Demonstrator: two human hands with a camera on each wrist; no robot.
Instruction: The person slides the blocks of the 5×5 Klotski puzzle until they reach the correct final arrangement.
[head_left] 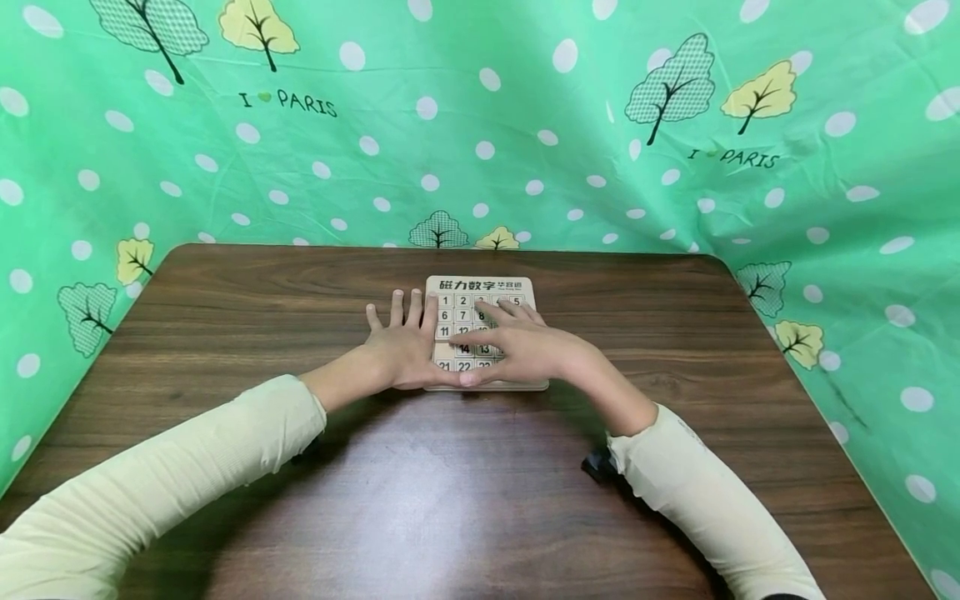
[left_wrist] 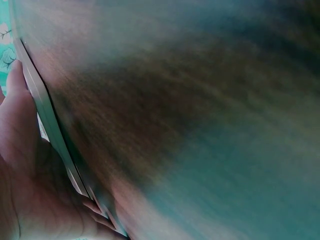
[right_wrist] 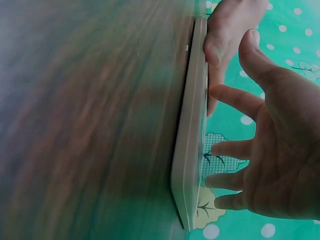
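A magnetic number sliding puzzle [head_left: 480,286] lies flat on the table, with numbered tiles in rows and Chinese lettering along its far side. My left hand [head_left: 401,352] rests at its left edge, fingers spread and straight, thumb stretched along the near edge. Over the right half of the board reaches my right hand [head_left: 534,346], covering several tiles. Its index fingertip [right_wrist: 216,91] touches the board beside a bare slot in the left column, left of tile 14 [head_left: 465,349]. The other fingers spread loosely above the tiles. Seen side-on in the right wrist view, the frame is thin.
The dark wooden table [head_left: 397,492] runs out on all sides of the puzzle. Behind and beside it hangs a green dotted cloth [head_left: 480,100] printed with trees. Dark straps show under both light sleeves [head_left: 187,450].
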